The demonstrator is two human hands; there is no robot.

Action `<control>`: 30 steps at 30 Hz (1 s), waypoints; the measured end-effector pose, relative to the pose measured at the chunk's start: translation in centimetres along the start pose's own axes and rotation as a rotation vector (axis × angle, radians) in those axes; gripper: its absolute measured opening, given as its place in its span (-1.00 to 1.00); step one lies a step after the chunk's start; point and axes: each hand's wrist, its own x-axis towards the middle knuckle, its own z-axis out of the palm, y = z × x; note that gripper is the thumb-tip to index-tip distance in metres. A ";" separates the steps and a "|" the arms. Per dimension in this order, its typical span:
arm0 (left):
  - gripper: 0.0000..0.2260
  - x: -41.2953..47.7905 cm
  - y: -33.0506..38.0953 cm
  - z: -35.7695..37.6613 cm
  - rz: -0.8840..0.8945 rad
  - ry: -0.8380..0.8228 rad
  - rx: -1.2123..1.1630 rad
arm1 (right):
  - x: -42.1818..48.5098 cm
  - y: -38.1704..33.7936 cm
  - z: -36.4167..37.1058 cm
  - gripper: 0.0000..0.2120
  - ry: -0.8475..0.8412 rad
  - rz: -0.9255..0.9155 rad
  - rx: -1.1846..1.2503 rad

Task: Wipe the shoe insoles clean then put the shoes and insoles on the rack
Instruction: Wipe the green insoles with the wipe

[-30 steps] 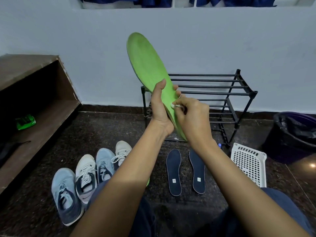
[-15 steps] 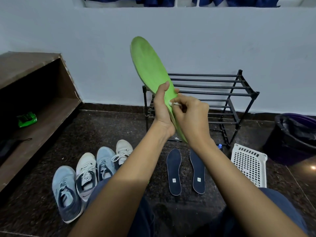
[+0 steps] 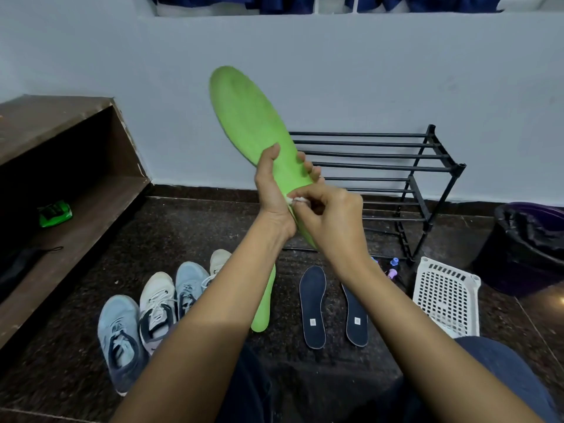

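A green insole (image 3: pixel 250 120) stands upright in the air, toe end up, and my left hand (image 3: pixel 274 190) grips it around its lower half. My right hand (image 3: pixel 329 221) pinches a small white wipe (image 3: pixel 294 200) against the insole near the heel. A second green insole (image 3: pixel 264 303) lies on the floor under my left arm. Two dark blue insoles (image 3: pixel 312 303) (image 3: pixel 355 319) lie side by side on the floor. Several sneakers, light blue (image 3: pixel 120 337) and white (image 3: pixel 155 303), stand in a row at the left. The black metal rack (image 3: pixel 396 166) stands against the wall.
A white perforated basket (image 3: pixel 445 294) lies right of the rack. A dark bin with a black liner (image 3: pixel 528 242) is at the far right. A wooden shelf unit (image 3: pixel 61 178) with a green packet (image 3: pixel 55 212) fills the left side. Small purple caps (image 3: pixel 393 267) lie by the rack's foot.
My right hand with the wipe has slid down the insole toward the heel. The insole has tilted a little more to the left.
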 end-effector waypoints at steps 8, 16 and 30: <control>-0.73 -0.6 -1.3 0.8 -0.064 -0.017 0.117 | 1.3 1.2 -0.2 -0.84 0.142 0.090 -0.121; -0.62 0.6 1.0 -0.5 -0.027 -0.019 0.002 | -1.3 -1.2 -0.5 -0.86 -0.062 0.086 0.050; -0.68 -0.6 -1.0 0.5 -0.090 -0.058 0.288 | 1.3 1.0 -0.3 -0.84 0.133 0.066 -0.078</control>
